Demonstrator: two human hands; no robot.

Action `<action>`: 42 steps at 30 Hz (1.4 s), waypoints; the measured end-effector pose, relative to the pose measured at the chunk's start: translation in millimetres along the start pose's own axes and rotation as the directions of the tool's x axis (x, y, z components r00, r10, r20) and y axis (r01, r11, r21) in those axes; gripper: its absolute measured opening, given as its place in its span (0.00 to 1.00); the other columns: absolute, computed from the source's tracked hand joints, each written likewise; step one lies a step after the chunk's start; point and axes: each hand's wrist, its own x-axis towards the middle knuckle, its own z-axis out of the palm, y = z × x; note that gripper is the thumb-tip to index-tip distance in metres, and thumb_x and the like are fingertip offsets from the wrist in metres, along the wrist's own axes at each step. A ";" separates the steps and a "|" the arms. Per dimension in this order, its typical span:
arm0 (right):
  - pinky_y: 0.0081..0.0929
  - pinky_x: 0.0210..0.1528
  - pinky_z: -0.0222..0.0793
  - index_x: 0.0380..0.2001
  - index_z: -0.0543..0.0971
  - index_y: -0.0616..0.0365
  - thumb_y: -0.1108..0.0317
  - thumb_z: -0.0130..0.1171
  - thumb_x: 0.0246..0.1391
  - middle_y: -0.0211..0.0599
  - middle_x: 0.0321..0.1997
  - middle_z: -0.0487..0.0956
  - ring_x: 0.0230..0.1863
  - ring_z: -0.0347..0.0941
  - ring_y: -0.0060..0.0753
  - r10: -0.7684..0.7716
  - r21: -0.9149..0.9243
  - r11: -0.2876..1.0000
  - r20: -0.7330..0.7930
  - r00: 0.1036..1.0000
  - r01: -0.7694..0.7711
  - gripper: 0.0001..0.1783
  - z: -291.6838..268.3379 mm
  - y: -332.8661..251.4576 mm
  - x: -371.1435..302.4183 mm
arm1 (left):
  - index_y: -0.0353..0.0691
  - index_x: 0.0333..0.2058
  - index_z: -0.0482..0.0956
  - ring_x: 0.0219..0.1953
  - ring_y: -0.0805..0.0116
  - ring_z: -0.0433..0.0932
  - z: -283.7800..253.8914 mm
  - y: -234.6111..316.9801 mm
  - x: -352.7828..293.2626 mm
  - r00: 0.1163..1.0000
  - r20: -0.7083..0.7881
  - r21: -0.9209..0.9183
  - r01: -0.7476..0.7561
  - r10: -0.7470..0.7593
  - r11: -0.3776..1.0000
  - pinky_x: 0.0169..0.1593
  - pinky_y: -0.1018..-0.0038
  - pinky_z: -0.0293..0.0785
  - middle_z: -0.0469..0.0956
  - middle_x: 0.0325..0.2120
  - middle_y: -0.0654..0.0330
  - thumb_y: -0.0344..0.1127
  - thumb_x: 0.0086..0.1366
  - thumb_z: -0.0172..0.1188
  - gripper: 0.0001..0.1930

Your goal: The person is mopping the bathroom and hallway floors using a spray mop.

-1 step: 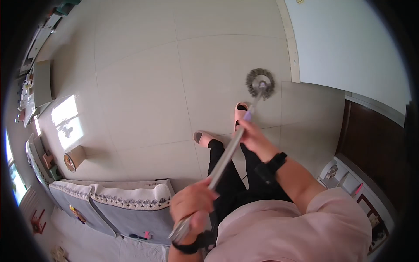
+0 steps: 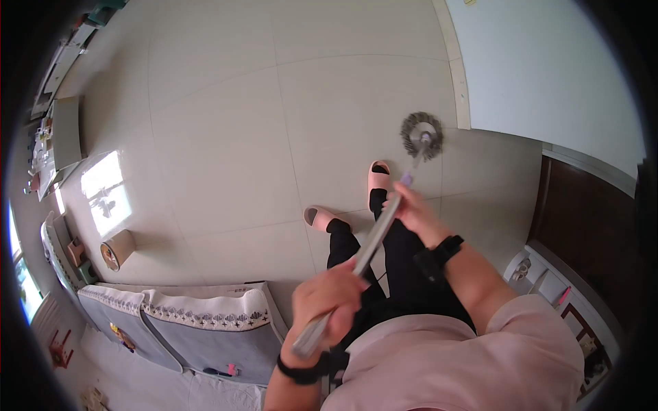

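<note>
While the fingers of the left hand (image 2: 329,296) were curled tightly around the near end of a pale mop handle (image 2: 375,240), leaving a short stub sticking out below the fist, the right hand (image 2: 419,216) gripped the same shaft farther up, its fingers closed about it. Just beyond the right fingers was a lilac collar (image 2: 406,179), and farther past it, in line with the shaft, the round grey mop head (image 2: 411,137) rested on the beige tiled floor (image 2: 226,137). Near the right fingers, to their left, was one pink slipper (image 2: 378,179), worn on a foot; a second pink slipper (image 2: 317,218) was farther left, beyond the left fingers. Black trousers (image 2: 401,257) showed beneath the shaft, between the two hands. Left of the left fingers stood a grey sofa (image 2: 226,349) with a white patterned cover (image 2: 205,308), and well past it, a tan cylindrical container (image 2: 122,248). Well to the right of the right fingers was a dark brown panel (image 2: 596,219), with a white surface (image 2: 548,75) farther beyond.
</note>
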 end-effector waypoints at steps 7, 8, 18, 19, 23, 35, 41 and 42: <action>0.31 0.35 0.69 0.31 0.65 0.62 0.75 0.46 0.51 0.40 0.31 0.68 0.34 0.68 0.35 -0.069 0.024 0.995 -0.504 0.861 0.094 0.04 -116.8 -63.5 48.6 | 0.34 0.26 0.70 0.41 0.66 0.73 53.8 -78.5 60.9 0.900 0.258 -0.229 0.410 -0.351 0.883 0.46 0.73 0.67 0.74 0.30 0.60 0.25 0.58 0.53 0.02; 0.31 0.35 0.69 0.31 0.65 0.62 0.75 0.46 0.51 0.40 0.31 0.68 0.34 0.68 0.35 -0.069 0.016 0.996 -0.492 0.868 0.089 0.04 -110.1 -57.0 57.6 | 0.34 0.26 0.70 0.41 0.66 0.73 42.7 -74.3 60.5 0.905 0.243 -0.228 0.403 -0.349 0.887 0.46 0.73 0.67 0.74 0.30 0.60 0.25 0.58 0.53 0.02; 0.30 0.25 0.70 0.29 0.64 0.61 0.72 0.44 0.46 0.36 0.21 0.66 0.25 0.70 0.32 -0.107 -0.636 0.769 -0.027 0.994 0.066 0.06 223.6 -14.2 159.8 | 0.37 0.28 0.71 0.51 0.58 0.68 -97.4 -40.4 -47.7 0.862 -0.474 -0.054 0.174 -0.179 0.983 0.57 0.60 0.54 0.74 0.36 0.58 0.31 0.53 0.61 0.08; 0.30 0.23 0.69 0.30 0.64 0.62 0.72 0.43 0.46 0.36 0.22 0.67 0.24 0.70 0.32 -0.079 -0.723 0.687 0.034 0.996 0.079 0.06 243.3 -13.3 170.7 | 0.39 0.30 0.70 0.52 0.57 0.66 -89.9 -49.9 -51.9 0.868 -0.476 0.082 0.205 -0.142 0.975 0.59 0.58 0.47 0.72 0.39 0.58 0.32 0.52 0.62 0.10; 0.29 0.18 0.69 0.33 0.64 0.65 0.70 0.43 0.47 0.38 0.23 0.70 0.20 0.70 0.32 0.067 -0.888 0.434 0.201 0.977 0.153 0.11 327.5 29.4 187.9 | 0.42 0.27 0.71 0.52 0.55 0.66 -73.2 -47.8 -58.5 0.799 -0.601 0.339 0.259 -0.003 0.904 0.61 0.53 0.36 0.73 0.38 0.61 0.35 0.48 0.65 0.11; 0.38 0.19 0.76 0.31 0.58 0.77 0.67 0.49 0.48 0.47 0.20 0.71 0.18 0.74 0.42 0.512 -0.446 0.829 0.367 0.777 -0.336 0.19 296.1 161.8 -41.4 | 0.41 0.12 0.58 0.25 0.64 0.64 -63.1 112.0 -174.5 0.394 -0.810 0.514 0.122 0.434 0.849 0.39 0.64 0.69 0.58 0.11 0.61 0.38 0.52 0.39 0.13; 0.32 0.29 0.75 0.23 0.69 0.62 0.59 0.49 0.50 0.41 0.24 0.75 0.24 0.75 0.38 0.363 -0.210 0.921 0.162 0.918 -0.327 0.15 160.7 38.0 -24.9 | 0.43 0.10 0.58 0.20 0.64 0.64 -45.1 71.7 -52.8 0.855 -0.492 0.135 -0.108 0.161 0.985 0.38 0.62 0.70 0.62 0.08 0.62 0.38 0.50 0.42 0.13; 0.32 0.29 0.75 0.24 0.69 0.62 0.60 0.49 0.50 0.41 0.26 0.75 0.25 0.75 0.37 0.321 -0.161 0.941 0.144 0.936 -0.298 0.14 133.0 16.5 -22.0 | 0.43 0.10 0.58 0.20 0.63 0.65 -32.1 48.8 -36.7 0.888 -0.440 0.028 -0.135 0.133 0.990 0.39 0.61 0.70 0.63 0.09 0.62 0.38 0.49 0.42 0.13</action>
